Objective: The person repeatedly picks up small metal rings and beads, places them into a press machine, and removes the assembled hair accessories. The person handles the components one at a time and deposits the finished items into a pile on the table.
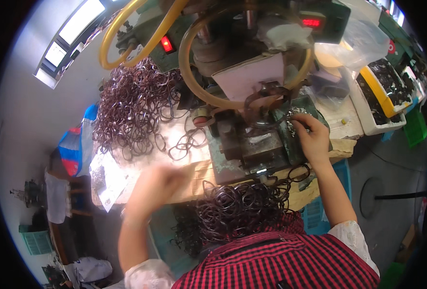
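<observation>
My right hand [312, 137] is at the right side of a dark machine bed [297, 154], thumb and forefinger pinched together at a scatter of small silvery pieces [290, 127]. Whatever is between those fingertips is too small to make out. Blurred by motion, my left hand [163, 183] hovers over the front left of the table, near a few loose dark brown glossy loops [189, 143]; its fingers cannot be read. Between the hands stands a metal fixture [259, 147] on the bed. More brown loops [242, 207] are heaped at my lap.
A big pile of brown loops [131, 106] covers the table's far left. Above the fixture hang a yellowish hose [184, 62], a pale sheet [249, 74] and a lit red display [311, 22]. At the right are a white foam box [367, 113] and a yellow-edged tray [377, 89].
</observation>
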`<move>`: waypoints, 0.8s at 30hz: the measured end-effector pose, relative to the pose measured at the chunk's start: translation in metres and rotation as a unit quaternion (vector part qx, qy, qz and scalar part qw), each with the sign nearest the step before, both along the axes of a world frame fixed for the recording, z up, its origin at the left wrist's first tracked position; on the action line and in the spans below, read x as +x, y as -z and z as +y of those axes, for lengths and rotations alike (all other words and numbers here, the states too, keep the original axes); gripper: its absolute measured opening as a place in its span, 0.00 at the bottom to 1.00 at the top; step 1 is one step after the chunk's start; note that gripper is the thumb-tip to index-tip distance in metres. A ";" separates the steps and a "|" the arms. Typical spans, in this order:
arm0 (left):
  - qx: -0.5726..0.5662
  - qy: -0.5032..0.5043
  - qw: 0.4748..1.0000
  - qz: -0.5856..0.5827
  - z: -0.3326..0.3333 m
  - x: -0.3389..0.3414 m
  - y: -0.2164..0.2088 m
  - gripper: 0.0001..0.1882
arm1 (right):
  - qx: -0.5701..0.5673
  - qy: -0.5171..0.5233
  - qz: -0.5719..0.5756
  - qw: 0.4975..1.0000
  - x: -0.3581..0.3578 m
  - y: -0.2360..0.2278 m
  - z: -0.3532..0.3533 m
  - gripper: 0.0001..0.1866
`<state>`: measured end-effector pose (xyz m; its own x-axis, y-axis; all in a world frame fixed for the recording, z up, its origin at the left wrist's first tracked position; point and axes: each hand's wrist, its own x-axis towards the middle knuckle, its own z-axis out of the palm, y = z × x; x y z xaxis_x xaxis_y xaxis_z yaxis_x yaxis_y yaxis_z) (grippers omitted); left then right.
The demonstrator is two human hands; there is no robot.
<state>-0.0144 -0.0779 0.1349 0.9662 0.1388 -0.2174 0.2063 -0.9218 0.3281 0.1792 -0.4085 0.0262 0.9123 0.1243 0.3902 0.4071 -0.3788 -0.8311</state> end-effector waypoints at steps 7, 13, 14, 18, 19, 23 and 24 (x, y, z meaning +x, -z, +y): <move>0.237 -0.273 0.931 -0.048 0.027 0.102 0.155 0.19 | -0.017 0.033 -0.038 0.999 -0.006 0.006 -0.006 0.06; 0.173 -0.253 0.921 -0.242 0.044 0.071 0.124 0.09 | 0.057 0.005 0.041 0.998 -0.049 -0.027 -0.045 0.09; 0.104 -0.251 0.923 -0.273 0.048 0.066 0.122 0.09 | 0.055 -0.042 0.022 0.997 -0.051 -0.039 -0.037 0.08; -0.343 -0.296 0.843 -0.289 0.053 0.058 0.102 0.11 | 0.068 -0.143 -0.072 0.985 -0.030 -0.066 0.023 0.08; -0.441 -0.304 0.799 -0.274 0.055 0.058 0.105 0.11 | 0.070 -0.142 -0.076 0.984 -0.023 -0.061 0.038 0.09; -0.515 -0.361 0.711 -0.313 0.037 0.041 0.128 0.14 | 0.205 -0.152 0.058 0.965 -0.032 -0.048 0.061 0.11; -0.545 -0.338 0.704 -0.305 0.041 0.038 0.131 0.13 | 0.252 -0.165 0.079 0.950 -0.030 -0.043 0.064 0.12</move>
<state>0.0239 -0.0370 0.0037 0.7194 0.6836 -0.1230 -0.0088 0.1861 0.9825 0.1493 -0.3446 0.0697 0.9079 0.2479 0.3381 0.2901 0.2106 -0.9335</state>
